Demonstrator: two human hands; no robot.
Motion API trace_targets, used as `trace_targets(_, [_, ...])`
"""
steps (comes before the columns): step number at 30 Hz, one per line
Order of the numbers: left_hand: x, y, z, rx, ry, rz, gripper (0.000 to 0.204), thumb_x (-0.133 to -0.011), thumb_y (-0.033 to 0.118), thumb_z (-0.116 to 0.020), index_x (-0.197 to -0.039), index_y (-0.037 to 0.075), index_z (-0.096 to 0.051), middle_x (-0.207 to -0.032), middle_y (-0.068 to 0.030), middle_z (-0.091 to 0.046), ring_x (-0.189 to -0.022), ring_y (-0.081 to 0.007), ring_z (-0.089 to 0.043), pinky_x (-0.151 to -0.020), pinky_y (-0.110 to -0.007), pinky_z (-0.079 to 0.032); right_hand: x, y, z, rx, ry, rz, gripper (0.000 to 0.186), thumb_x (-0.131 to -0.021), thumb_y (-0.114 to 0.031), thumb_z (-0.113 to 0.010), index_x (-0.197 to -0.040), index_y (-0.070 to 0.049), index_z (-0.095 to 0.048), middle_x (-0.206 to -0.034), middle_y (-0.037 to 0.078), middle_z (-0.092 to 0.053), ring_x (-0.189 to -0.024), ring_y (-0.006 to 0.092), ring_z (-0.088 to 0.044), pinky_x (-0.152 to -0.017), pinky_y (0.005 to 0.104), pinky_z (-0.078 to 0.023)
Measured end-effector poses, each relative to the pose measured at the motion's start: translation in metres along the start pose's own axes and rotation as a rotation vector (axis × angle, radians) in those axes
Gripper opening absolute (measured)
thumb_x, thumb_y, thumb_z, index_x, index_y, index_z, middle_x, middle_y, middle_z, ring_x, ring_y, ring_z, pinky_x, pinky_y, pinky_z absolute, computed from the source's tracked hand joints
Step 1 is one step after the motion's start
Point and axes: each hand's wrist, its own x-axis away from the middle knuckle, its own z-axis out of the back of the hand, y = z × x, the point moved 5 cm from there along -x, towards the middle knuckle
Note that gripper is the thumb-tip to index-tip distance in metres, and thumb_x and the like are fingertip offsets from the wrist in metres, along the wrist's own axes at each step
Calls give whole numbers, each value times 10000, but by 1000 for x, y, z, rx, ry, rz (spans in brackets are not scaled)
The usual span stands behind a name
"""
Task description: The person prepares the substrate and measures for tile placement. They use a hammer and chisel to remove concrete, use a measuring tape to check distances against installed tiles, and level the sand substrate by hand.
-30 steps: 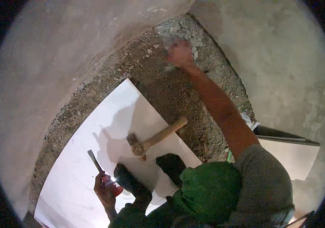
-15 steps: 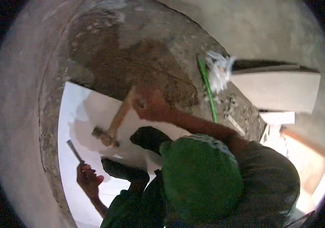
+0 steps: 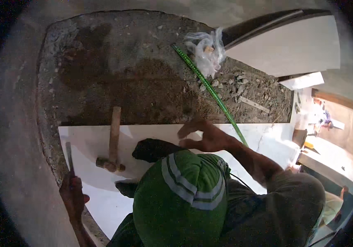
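My left hand (image 3: pixel 72 193) is closed round a flat metal chisel (image 3: pixel 69 158), held upright over the left part of a white board (image 3: pixel 94 187). My right hand (image 3: pixel 201 136) hovers at the board's far edge, fingers spread and bent, beside a dark sock-clad foot (image 3: pixel 151 150). A wooden-handled hammer (image 3: pixel 113 144) lies on the board between the chisel and that foot, untouched. A second dark foot (image 3: pixel 125 189) is mostly hidden by a green striped cap (image 3: pixel 176 210) in the lower centre.
Rough dug ground (image 3: pixel 114 70) holds rubble (image 3: pixel 239 84), a flat strip (image 3: pixel 254 105), a long green measuring strip (image 3: pixel 199 76) and a crumpled clear bag (image 3: pixel 205 51). A pale panel (image 3: pixel 283 45) lies behind. A bright cluttered passage (image 3: pixel 324 140) is at the right.
The view has turned rightward, bringing more ground and the passage in. My right hand came back from the rubble past the hammer handle and is now off it. My left still grips the chisel.
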Motion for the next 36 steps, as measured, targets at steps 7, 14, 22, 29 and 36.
trace_targets(7, [-9,16,-36,174,-124,79,362,-1011,282,-674,-1275,41,-617,-849,-76,-656,-504,-140,-615,-444,-329,-568,3,-202,10,-282,13,-430,309,-924,-333,-718,-763,-70,-706,-650,90,-665,-539,208,-629,-529,413,-535])
trace_targets(14, [16,-12,-20,-21,-66,-30,260,-1010,225,-612,-1047,-30,-647,-749,-170,-677,-596,-260,-703,-506,-408,-595,-17,-102,-14,-33,-123,-90,294,-926,-347,-707,-850,-64,-683,-766,112,-649,-653,239,-626,-604,438,-532])
trace_targets(22, [22,-30,-41,8,-62,11,264,-1000,211,-589,-1004,-48,-643,-759,-202,-679,-606,-290,-719,-469,-407,-615,-23,-39,-12,164,-124,-67,308,-929,-362,-695,-949,-56,-657,-899,138,-631,-784,274,-622,-689,468,-529])
trace_targets(29, [17,-43,-43,148,-76,113,242,-987,180,-565,-1035,-45,-639,-759,-185,-688,-630,-300,-737,-471,-413,-634,-99,-45,-64,435,-123,301,345,-931,-375,-684,-1036,-50,-633,-1015,161,-615,-898,306,-618,-764,494,-526])
trace_targets(36, [19,-68,-56,-150,115,-513,267,-1018,212,-588,-1125,-28,-637,-730,-125,-650,-589,-215,-708,-493,-391,-642,-186,-57,-168,782,-301,601,398,-933,-388,-674,-1122,-44,-610,-1131,184,-599,-1012,337,-615,-838,519,-523])
